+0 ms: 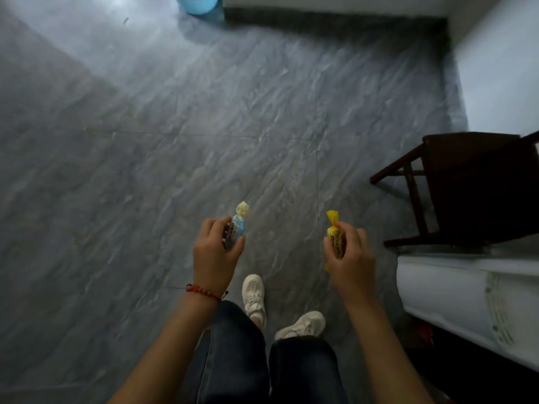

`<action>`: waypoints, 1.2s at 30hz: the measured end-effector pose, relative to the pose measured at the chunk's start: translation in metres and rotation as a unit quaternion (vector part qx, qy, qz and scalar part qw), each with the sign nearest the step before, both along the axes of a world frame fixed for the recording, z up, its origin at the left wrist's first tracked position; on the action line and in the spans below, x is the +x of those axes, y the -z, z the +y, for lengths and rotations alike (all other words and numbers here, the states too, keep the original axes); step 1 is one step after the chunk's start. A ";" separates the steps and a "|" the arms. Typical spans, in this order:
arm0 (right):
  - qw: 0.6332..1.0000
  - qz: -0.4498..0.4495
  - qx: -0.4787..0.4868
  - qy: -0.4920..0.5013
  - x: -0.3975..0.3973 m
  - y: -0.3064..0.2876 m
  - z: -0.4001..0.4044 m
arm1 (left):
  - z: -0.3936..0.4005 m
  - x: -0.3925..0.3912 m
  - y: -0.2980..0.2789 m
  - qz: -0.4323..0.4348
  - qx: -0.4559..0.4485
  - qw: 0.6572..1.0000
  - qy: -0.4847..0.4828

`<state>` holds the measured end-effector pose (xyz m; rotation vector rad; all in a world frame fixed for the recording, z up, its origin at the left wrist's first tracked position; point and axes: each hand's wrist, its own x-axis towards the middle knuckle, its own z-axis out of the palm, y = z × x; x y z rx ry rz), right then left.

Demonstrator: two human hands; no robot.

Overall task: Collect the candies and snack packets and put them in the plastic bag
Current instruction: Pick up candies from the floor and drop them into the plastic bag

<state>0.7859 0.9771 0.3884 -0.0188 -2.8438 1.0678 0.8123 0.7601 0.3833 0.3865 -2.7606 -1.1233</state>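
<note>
Blue candy (237, 228) in left grip (215, 252), yellow candy (334, 237) in right grip (350, 258)

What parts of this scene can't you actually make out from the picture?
- Plastic bag: nowhere in the head view.
- Blue-wrapped candy: print blurred, lower end hidden by left hand.
- Yellow candy: partly covered by right hand.
- Blue tub: cut off by top edge.
</note>
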 end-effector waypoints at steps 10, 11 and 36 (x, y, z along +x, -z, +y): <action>0.992 0.028 0.014 -0.119 -0.036 -0.045 -0.074 | -0.067 0.031 -0.038 0.014 -0.013 0.991 -0.129; 0.990 0.033 0.015 -0.136 -0.040 -0.049 -0.082 | -0.071 0.036 -0.040 0.015 -0.016 0.989 -0.149; 0.697 0.021 0.017 -0.717 0.084 -0.081 -0.312 | -0.044 0.302 -0.066 0.032 0.000 0.626 -0.779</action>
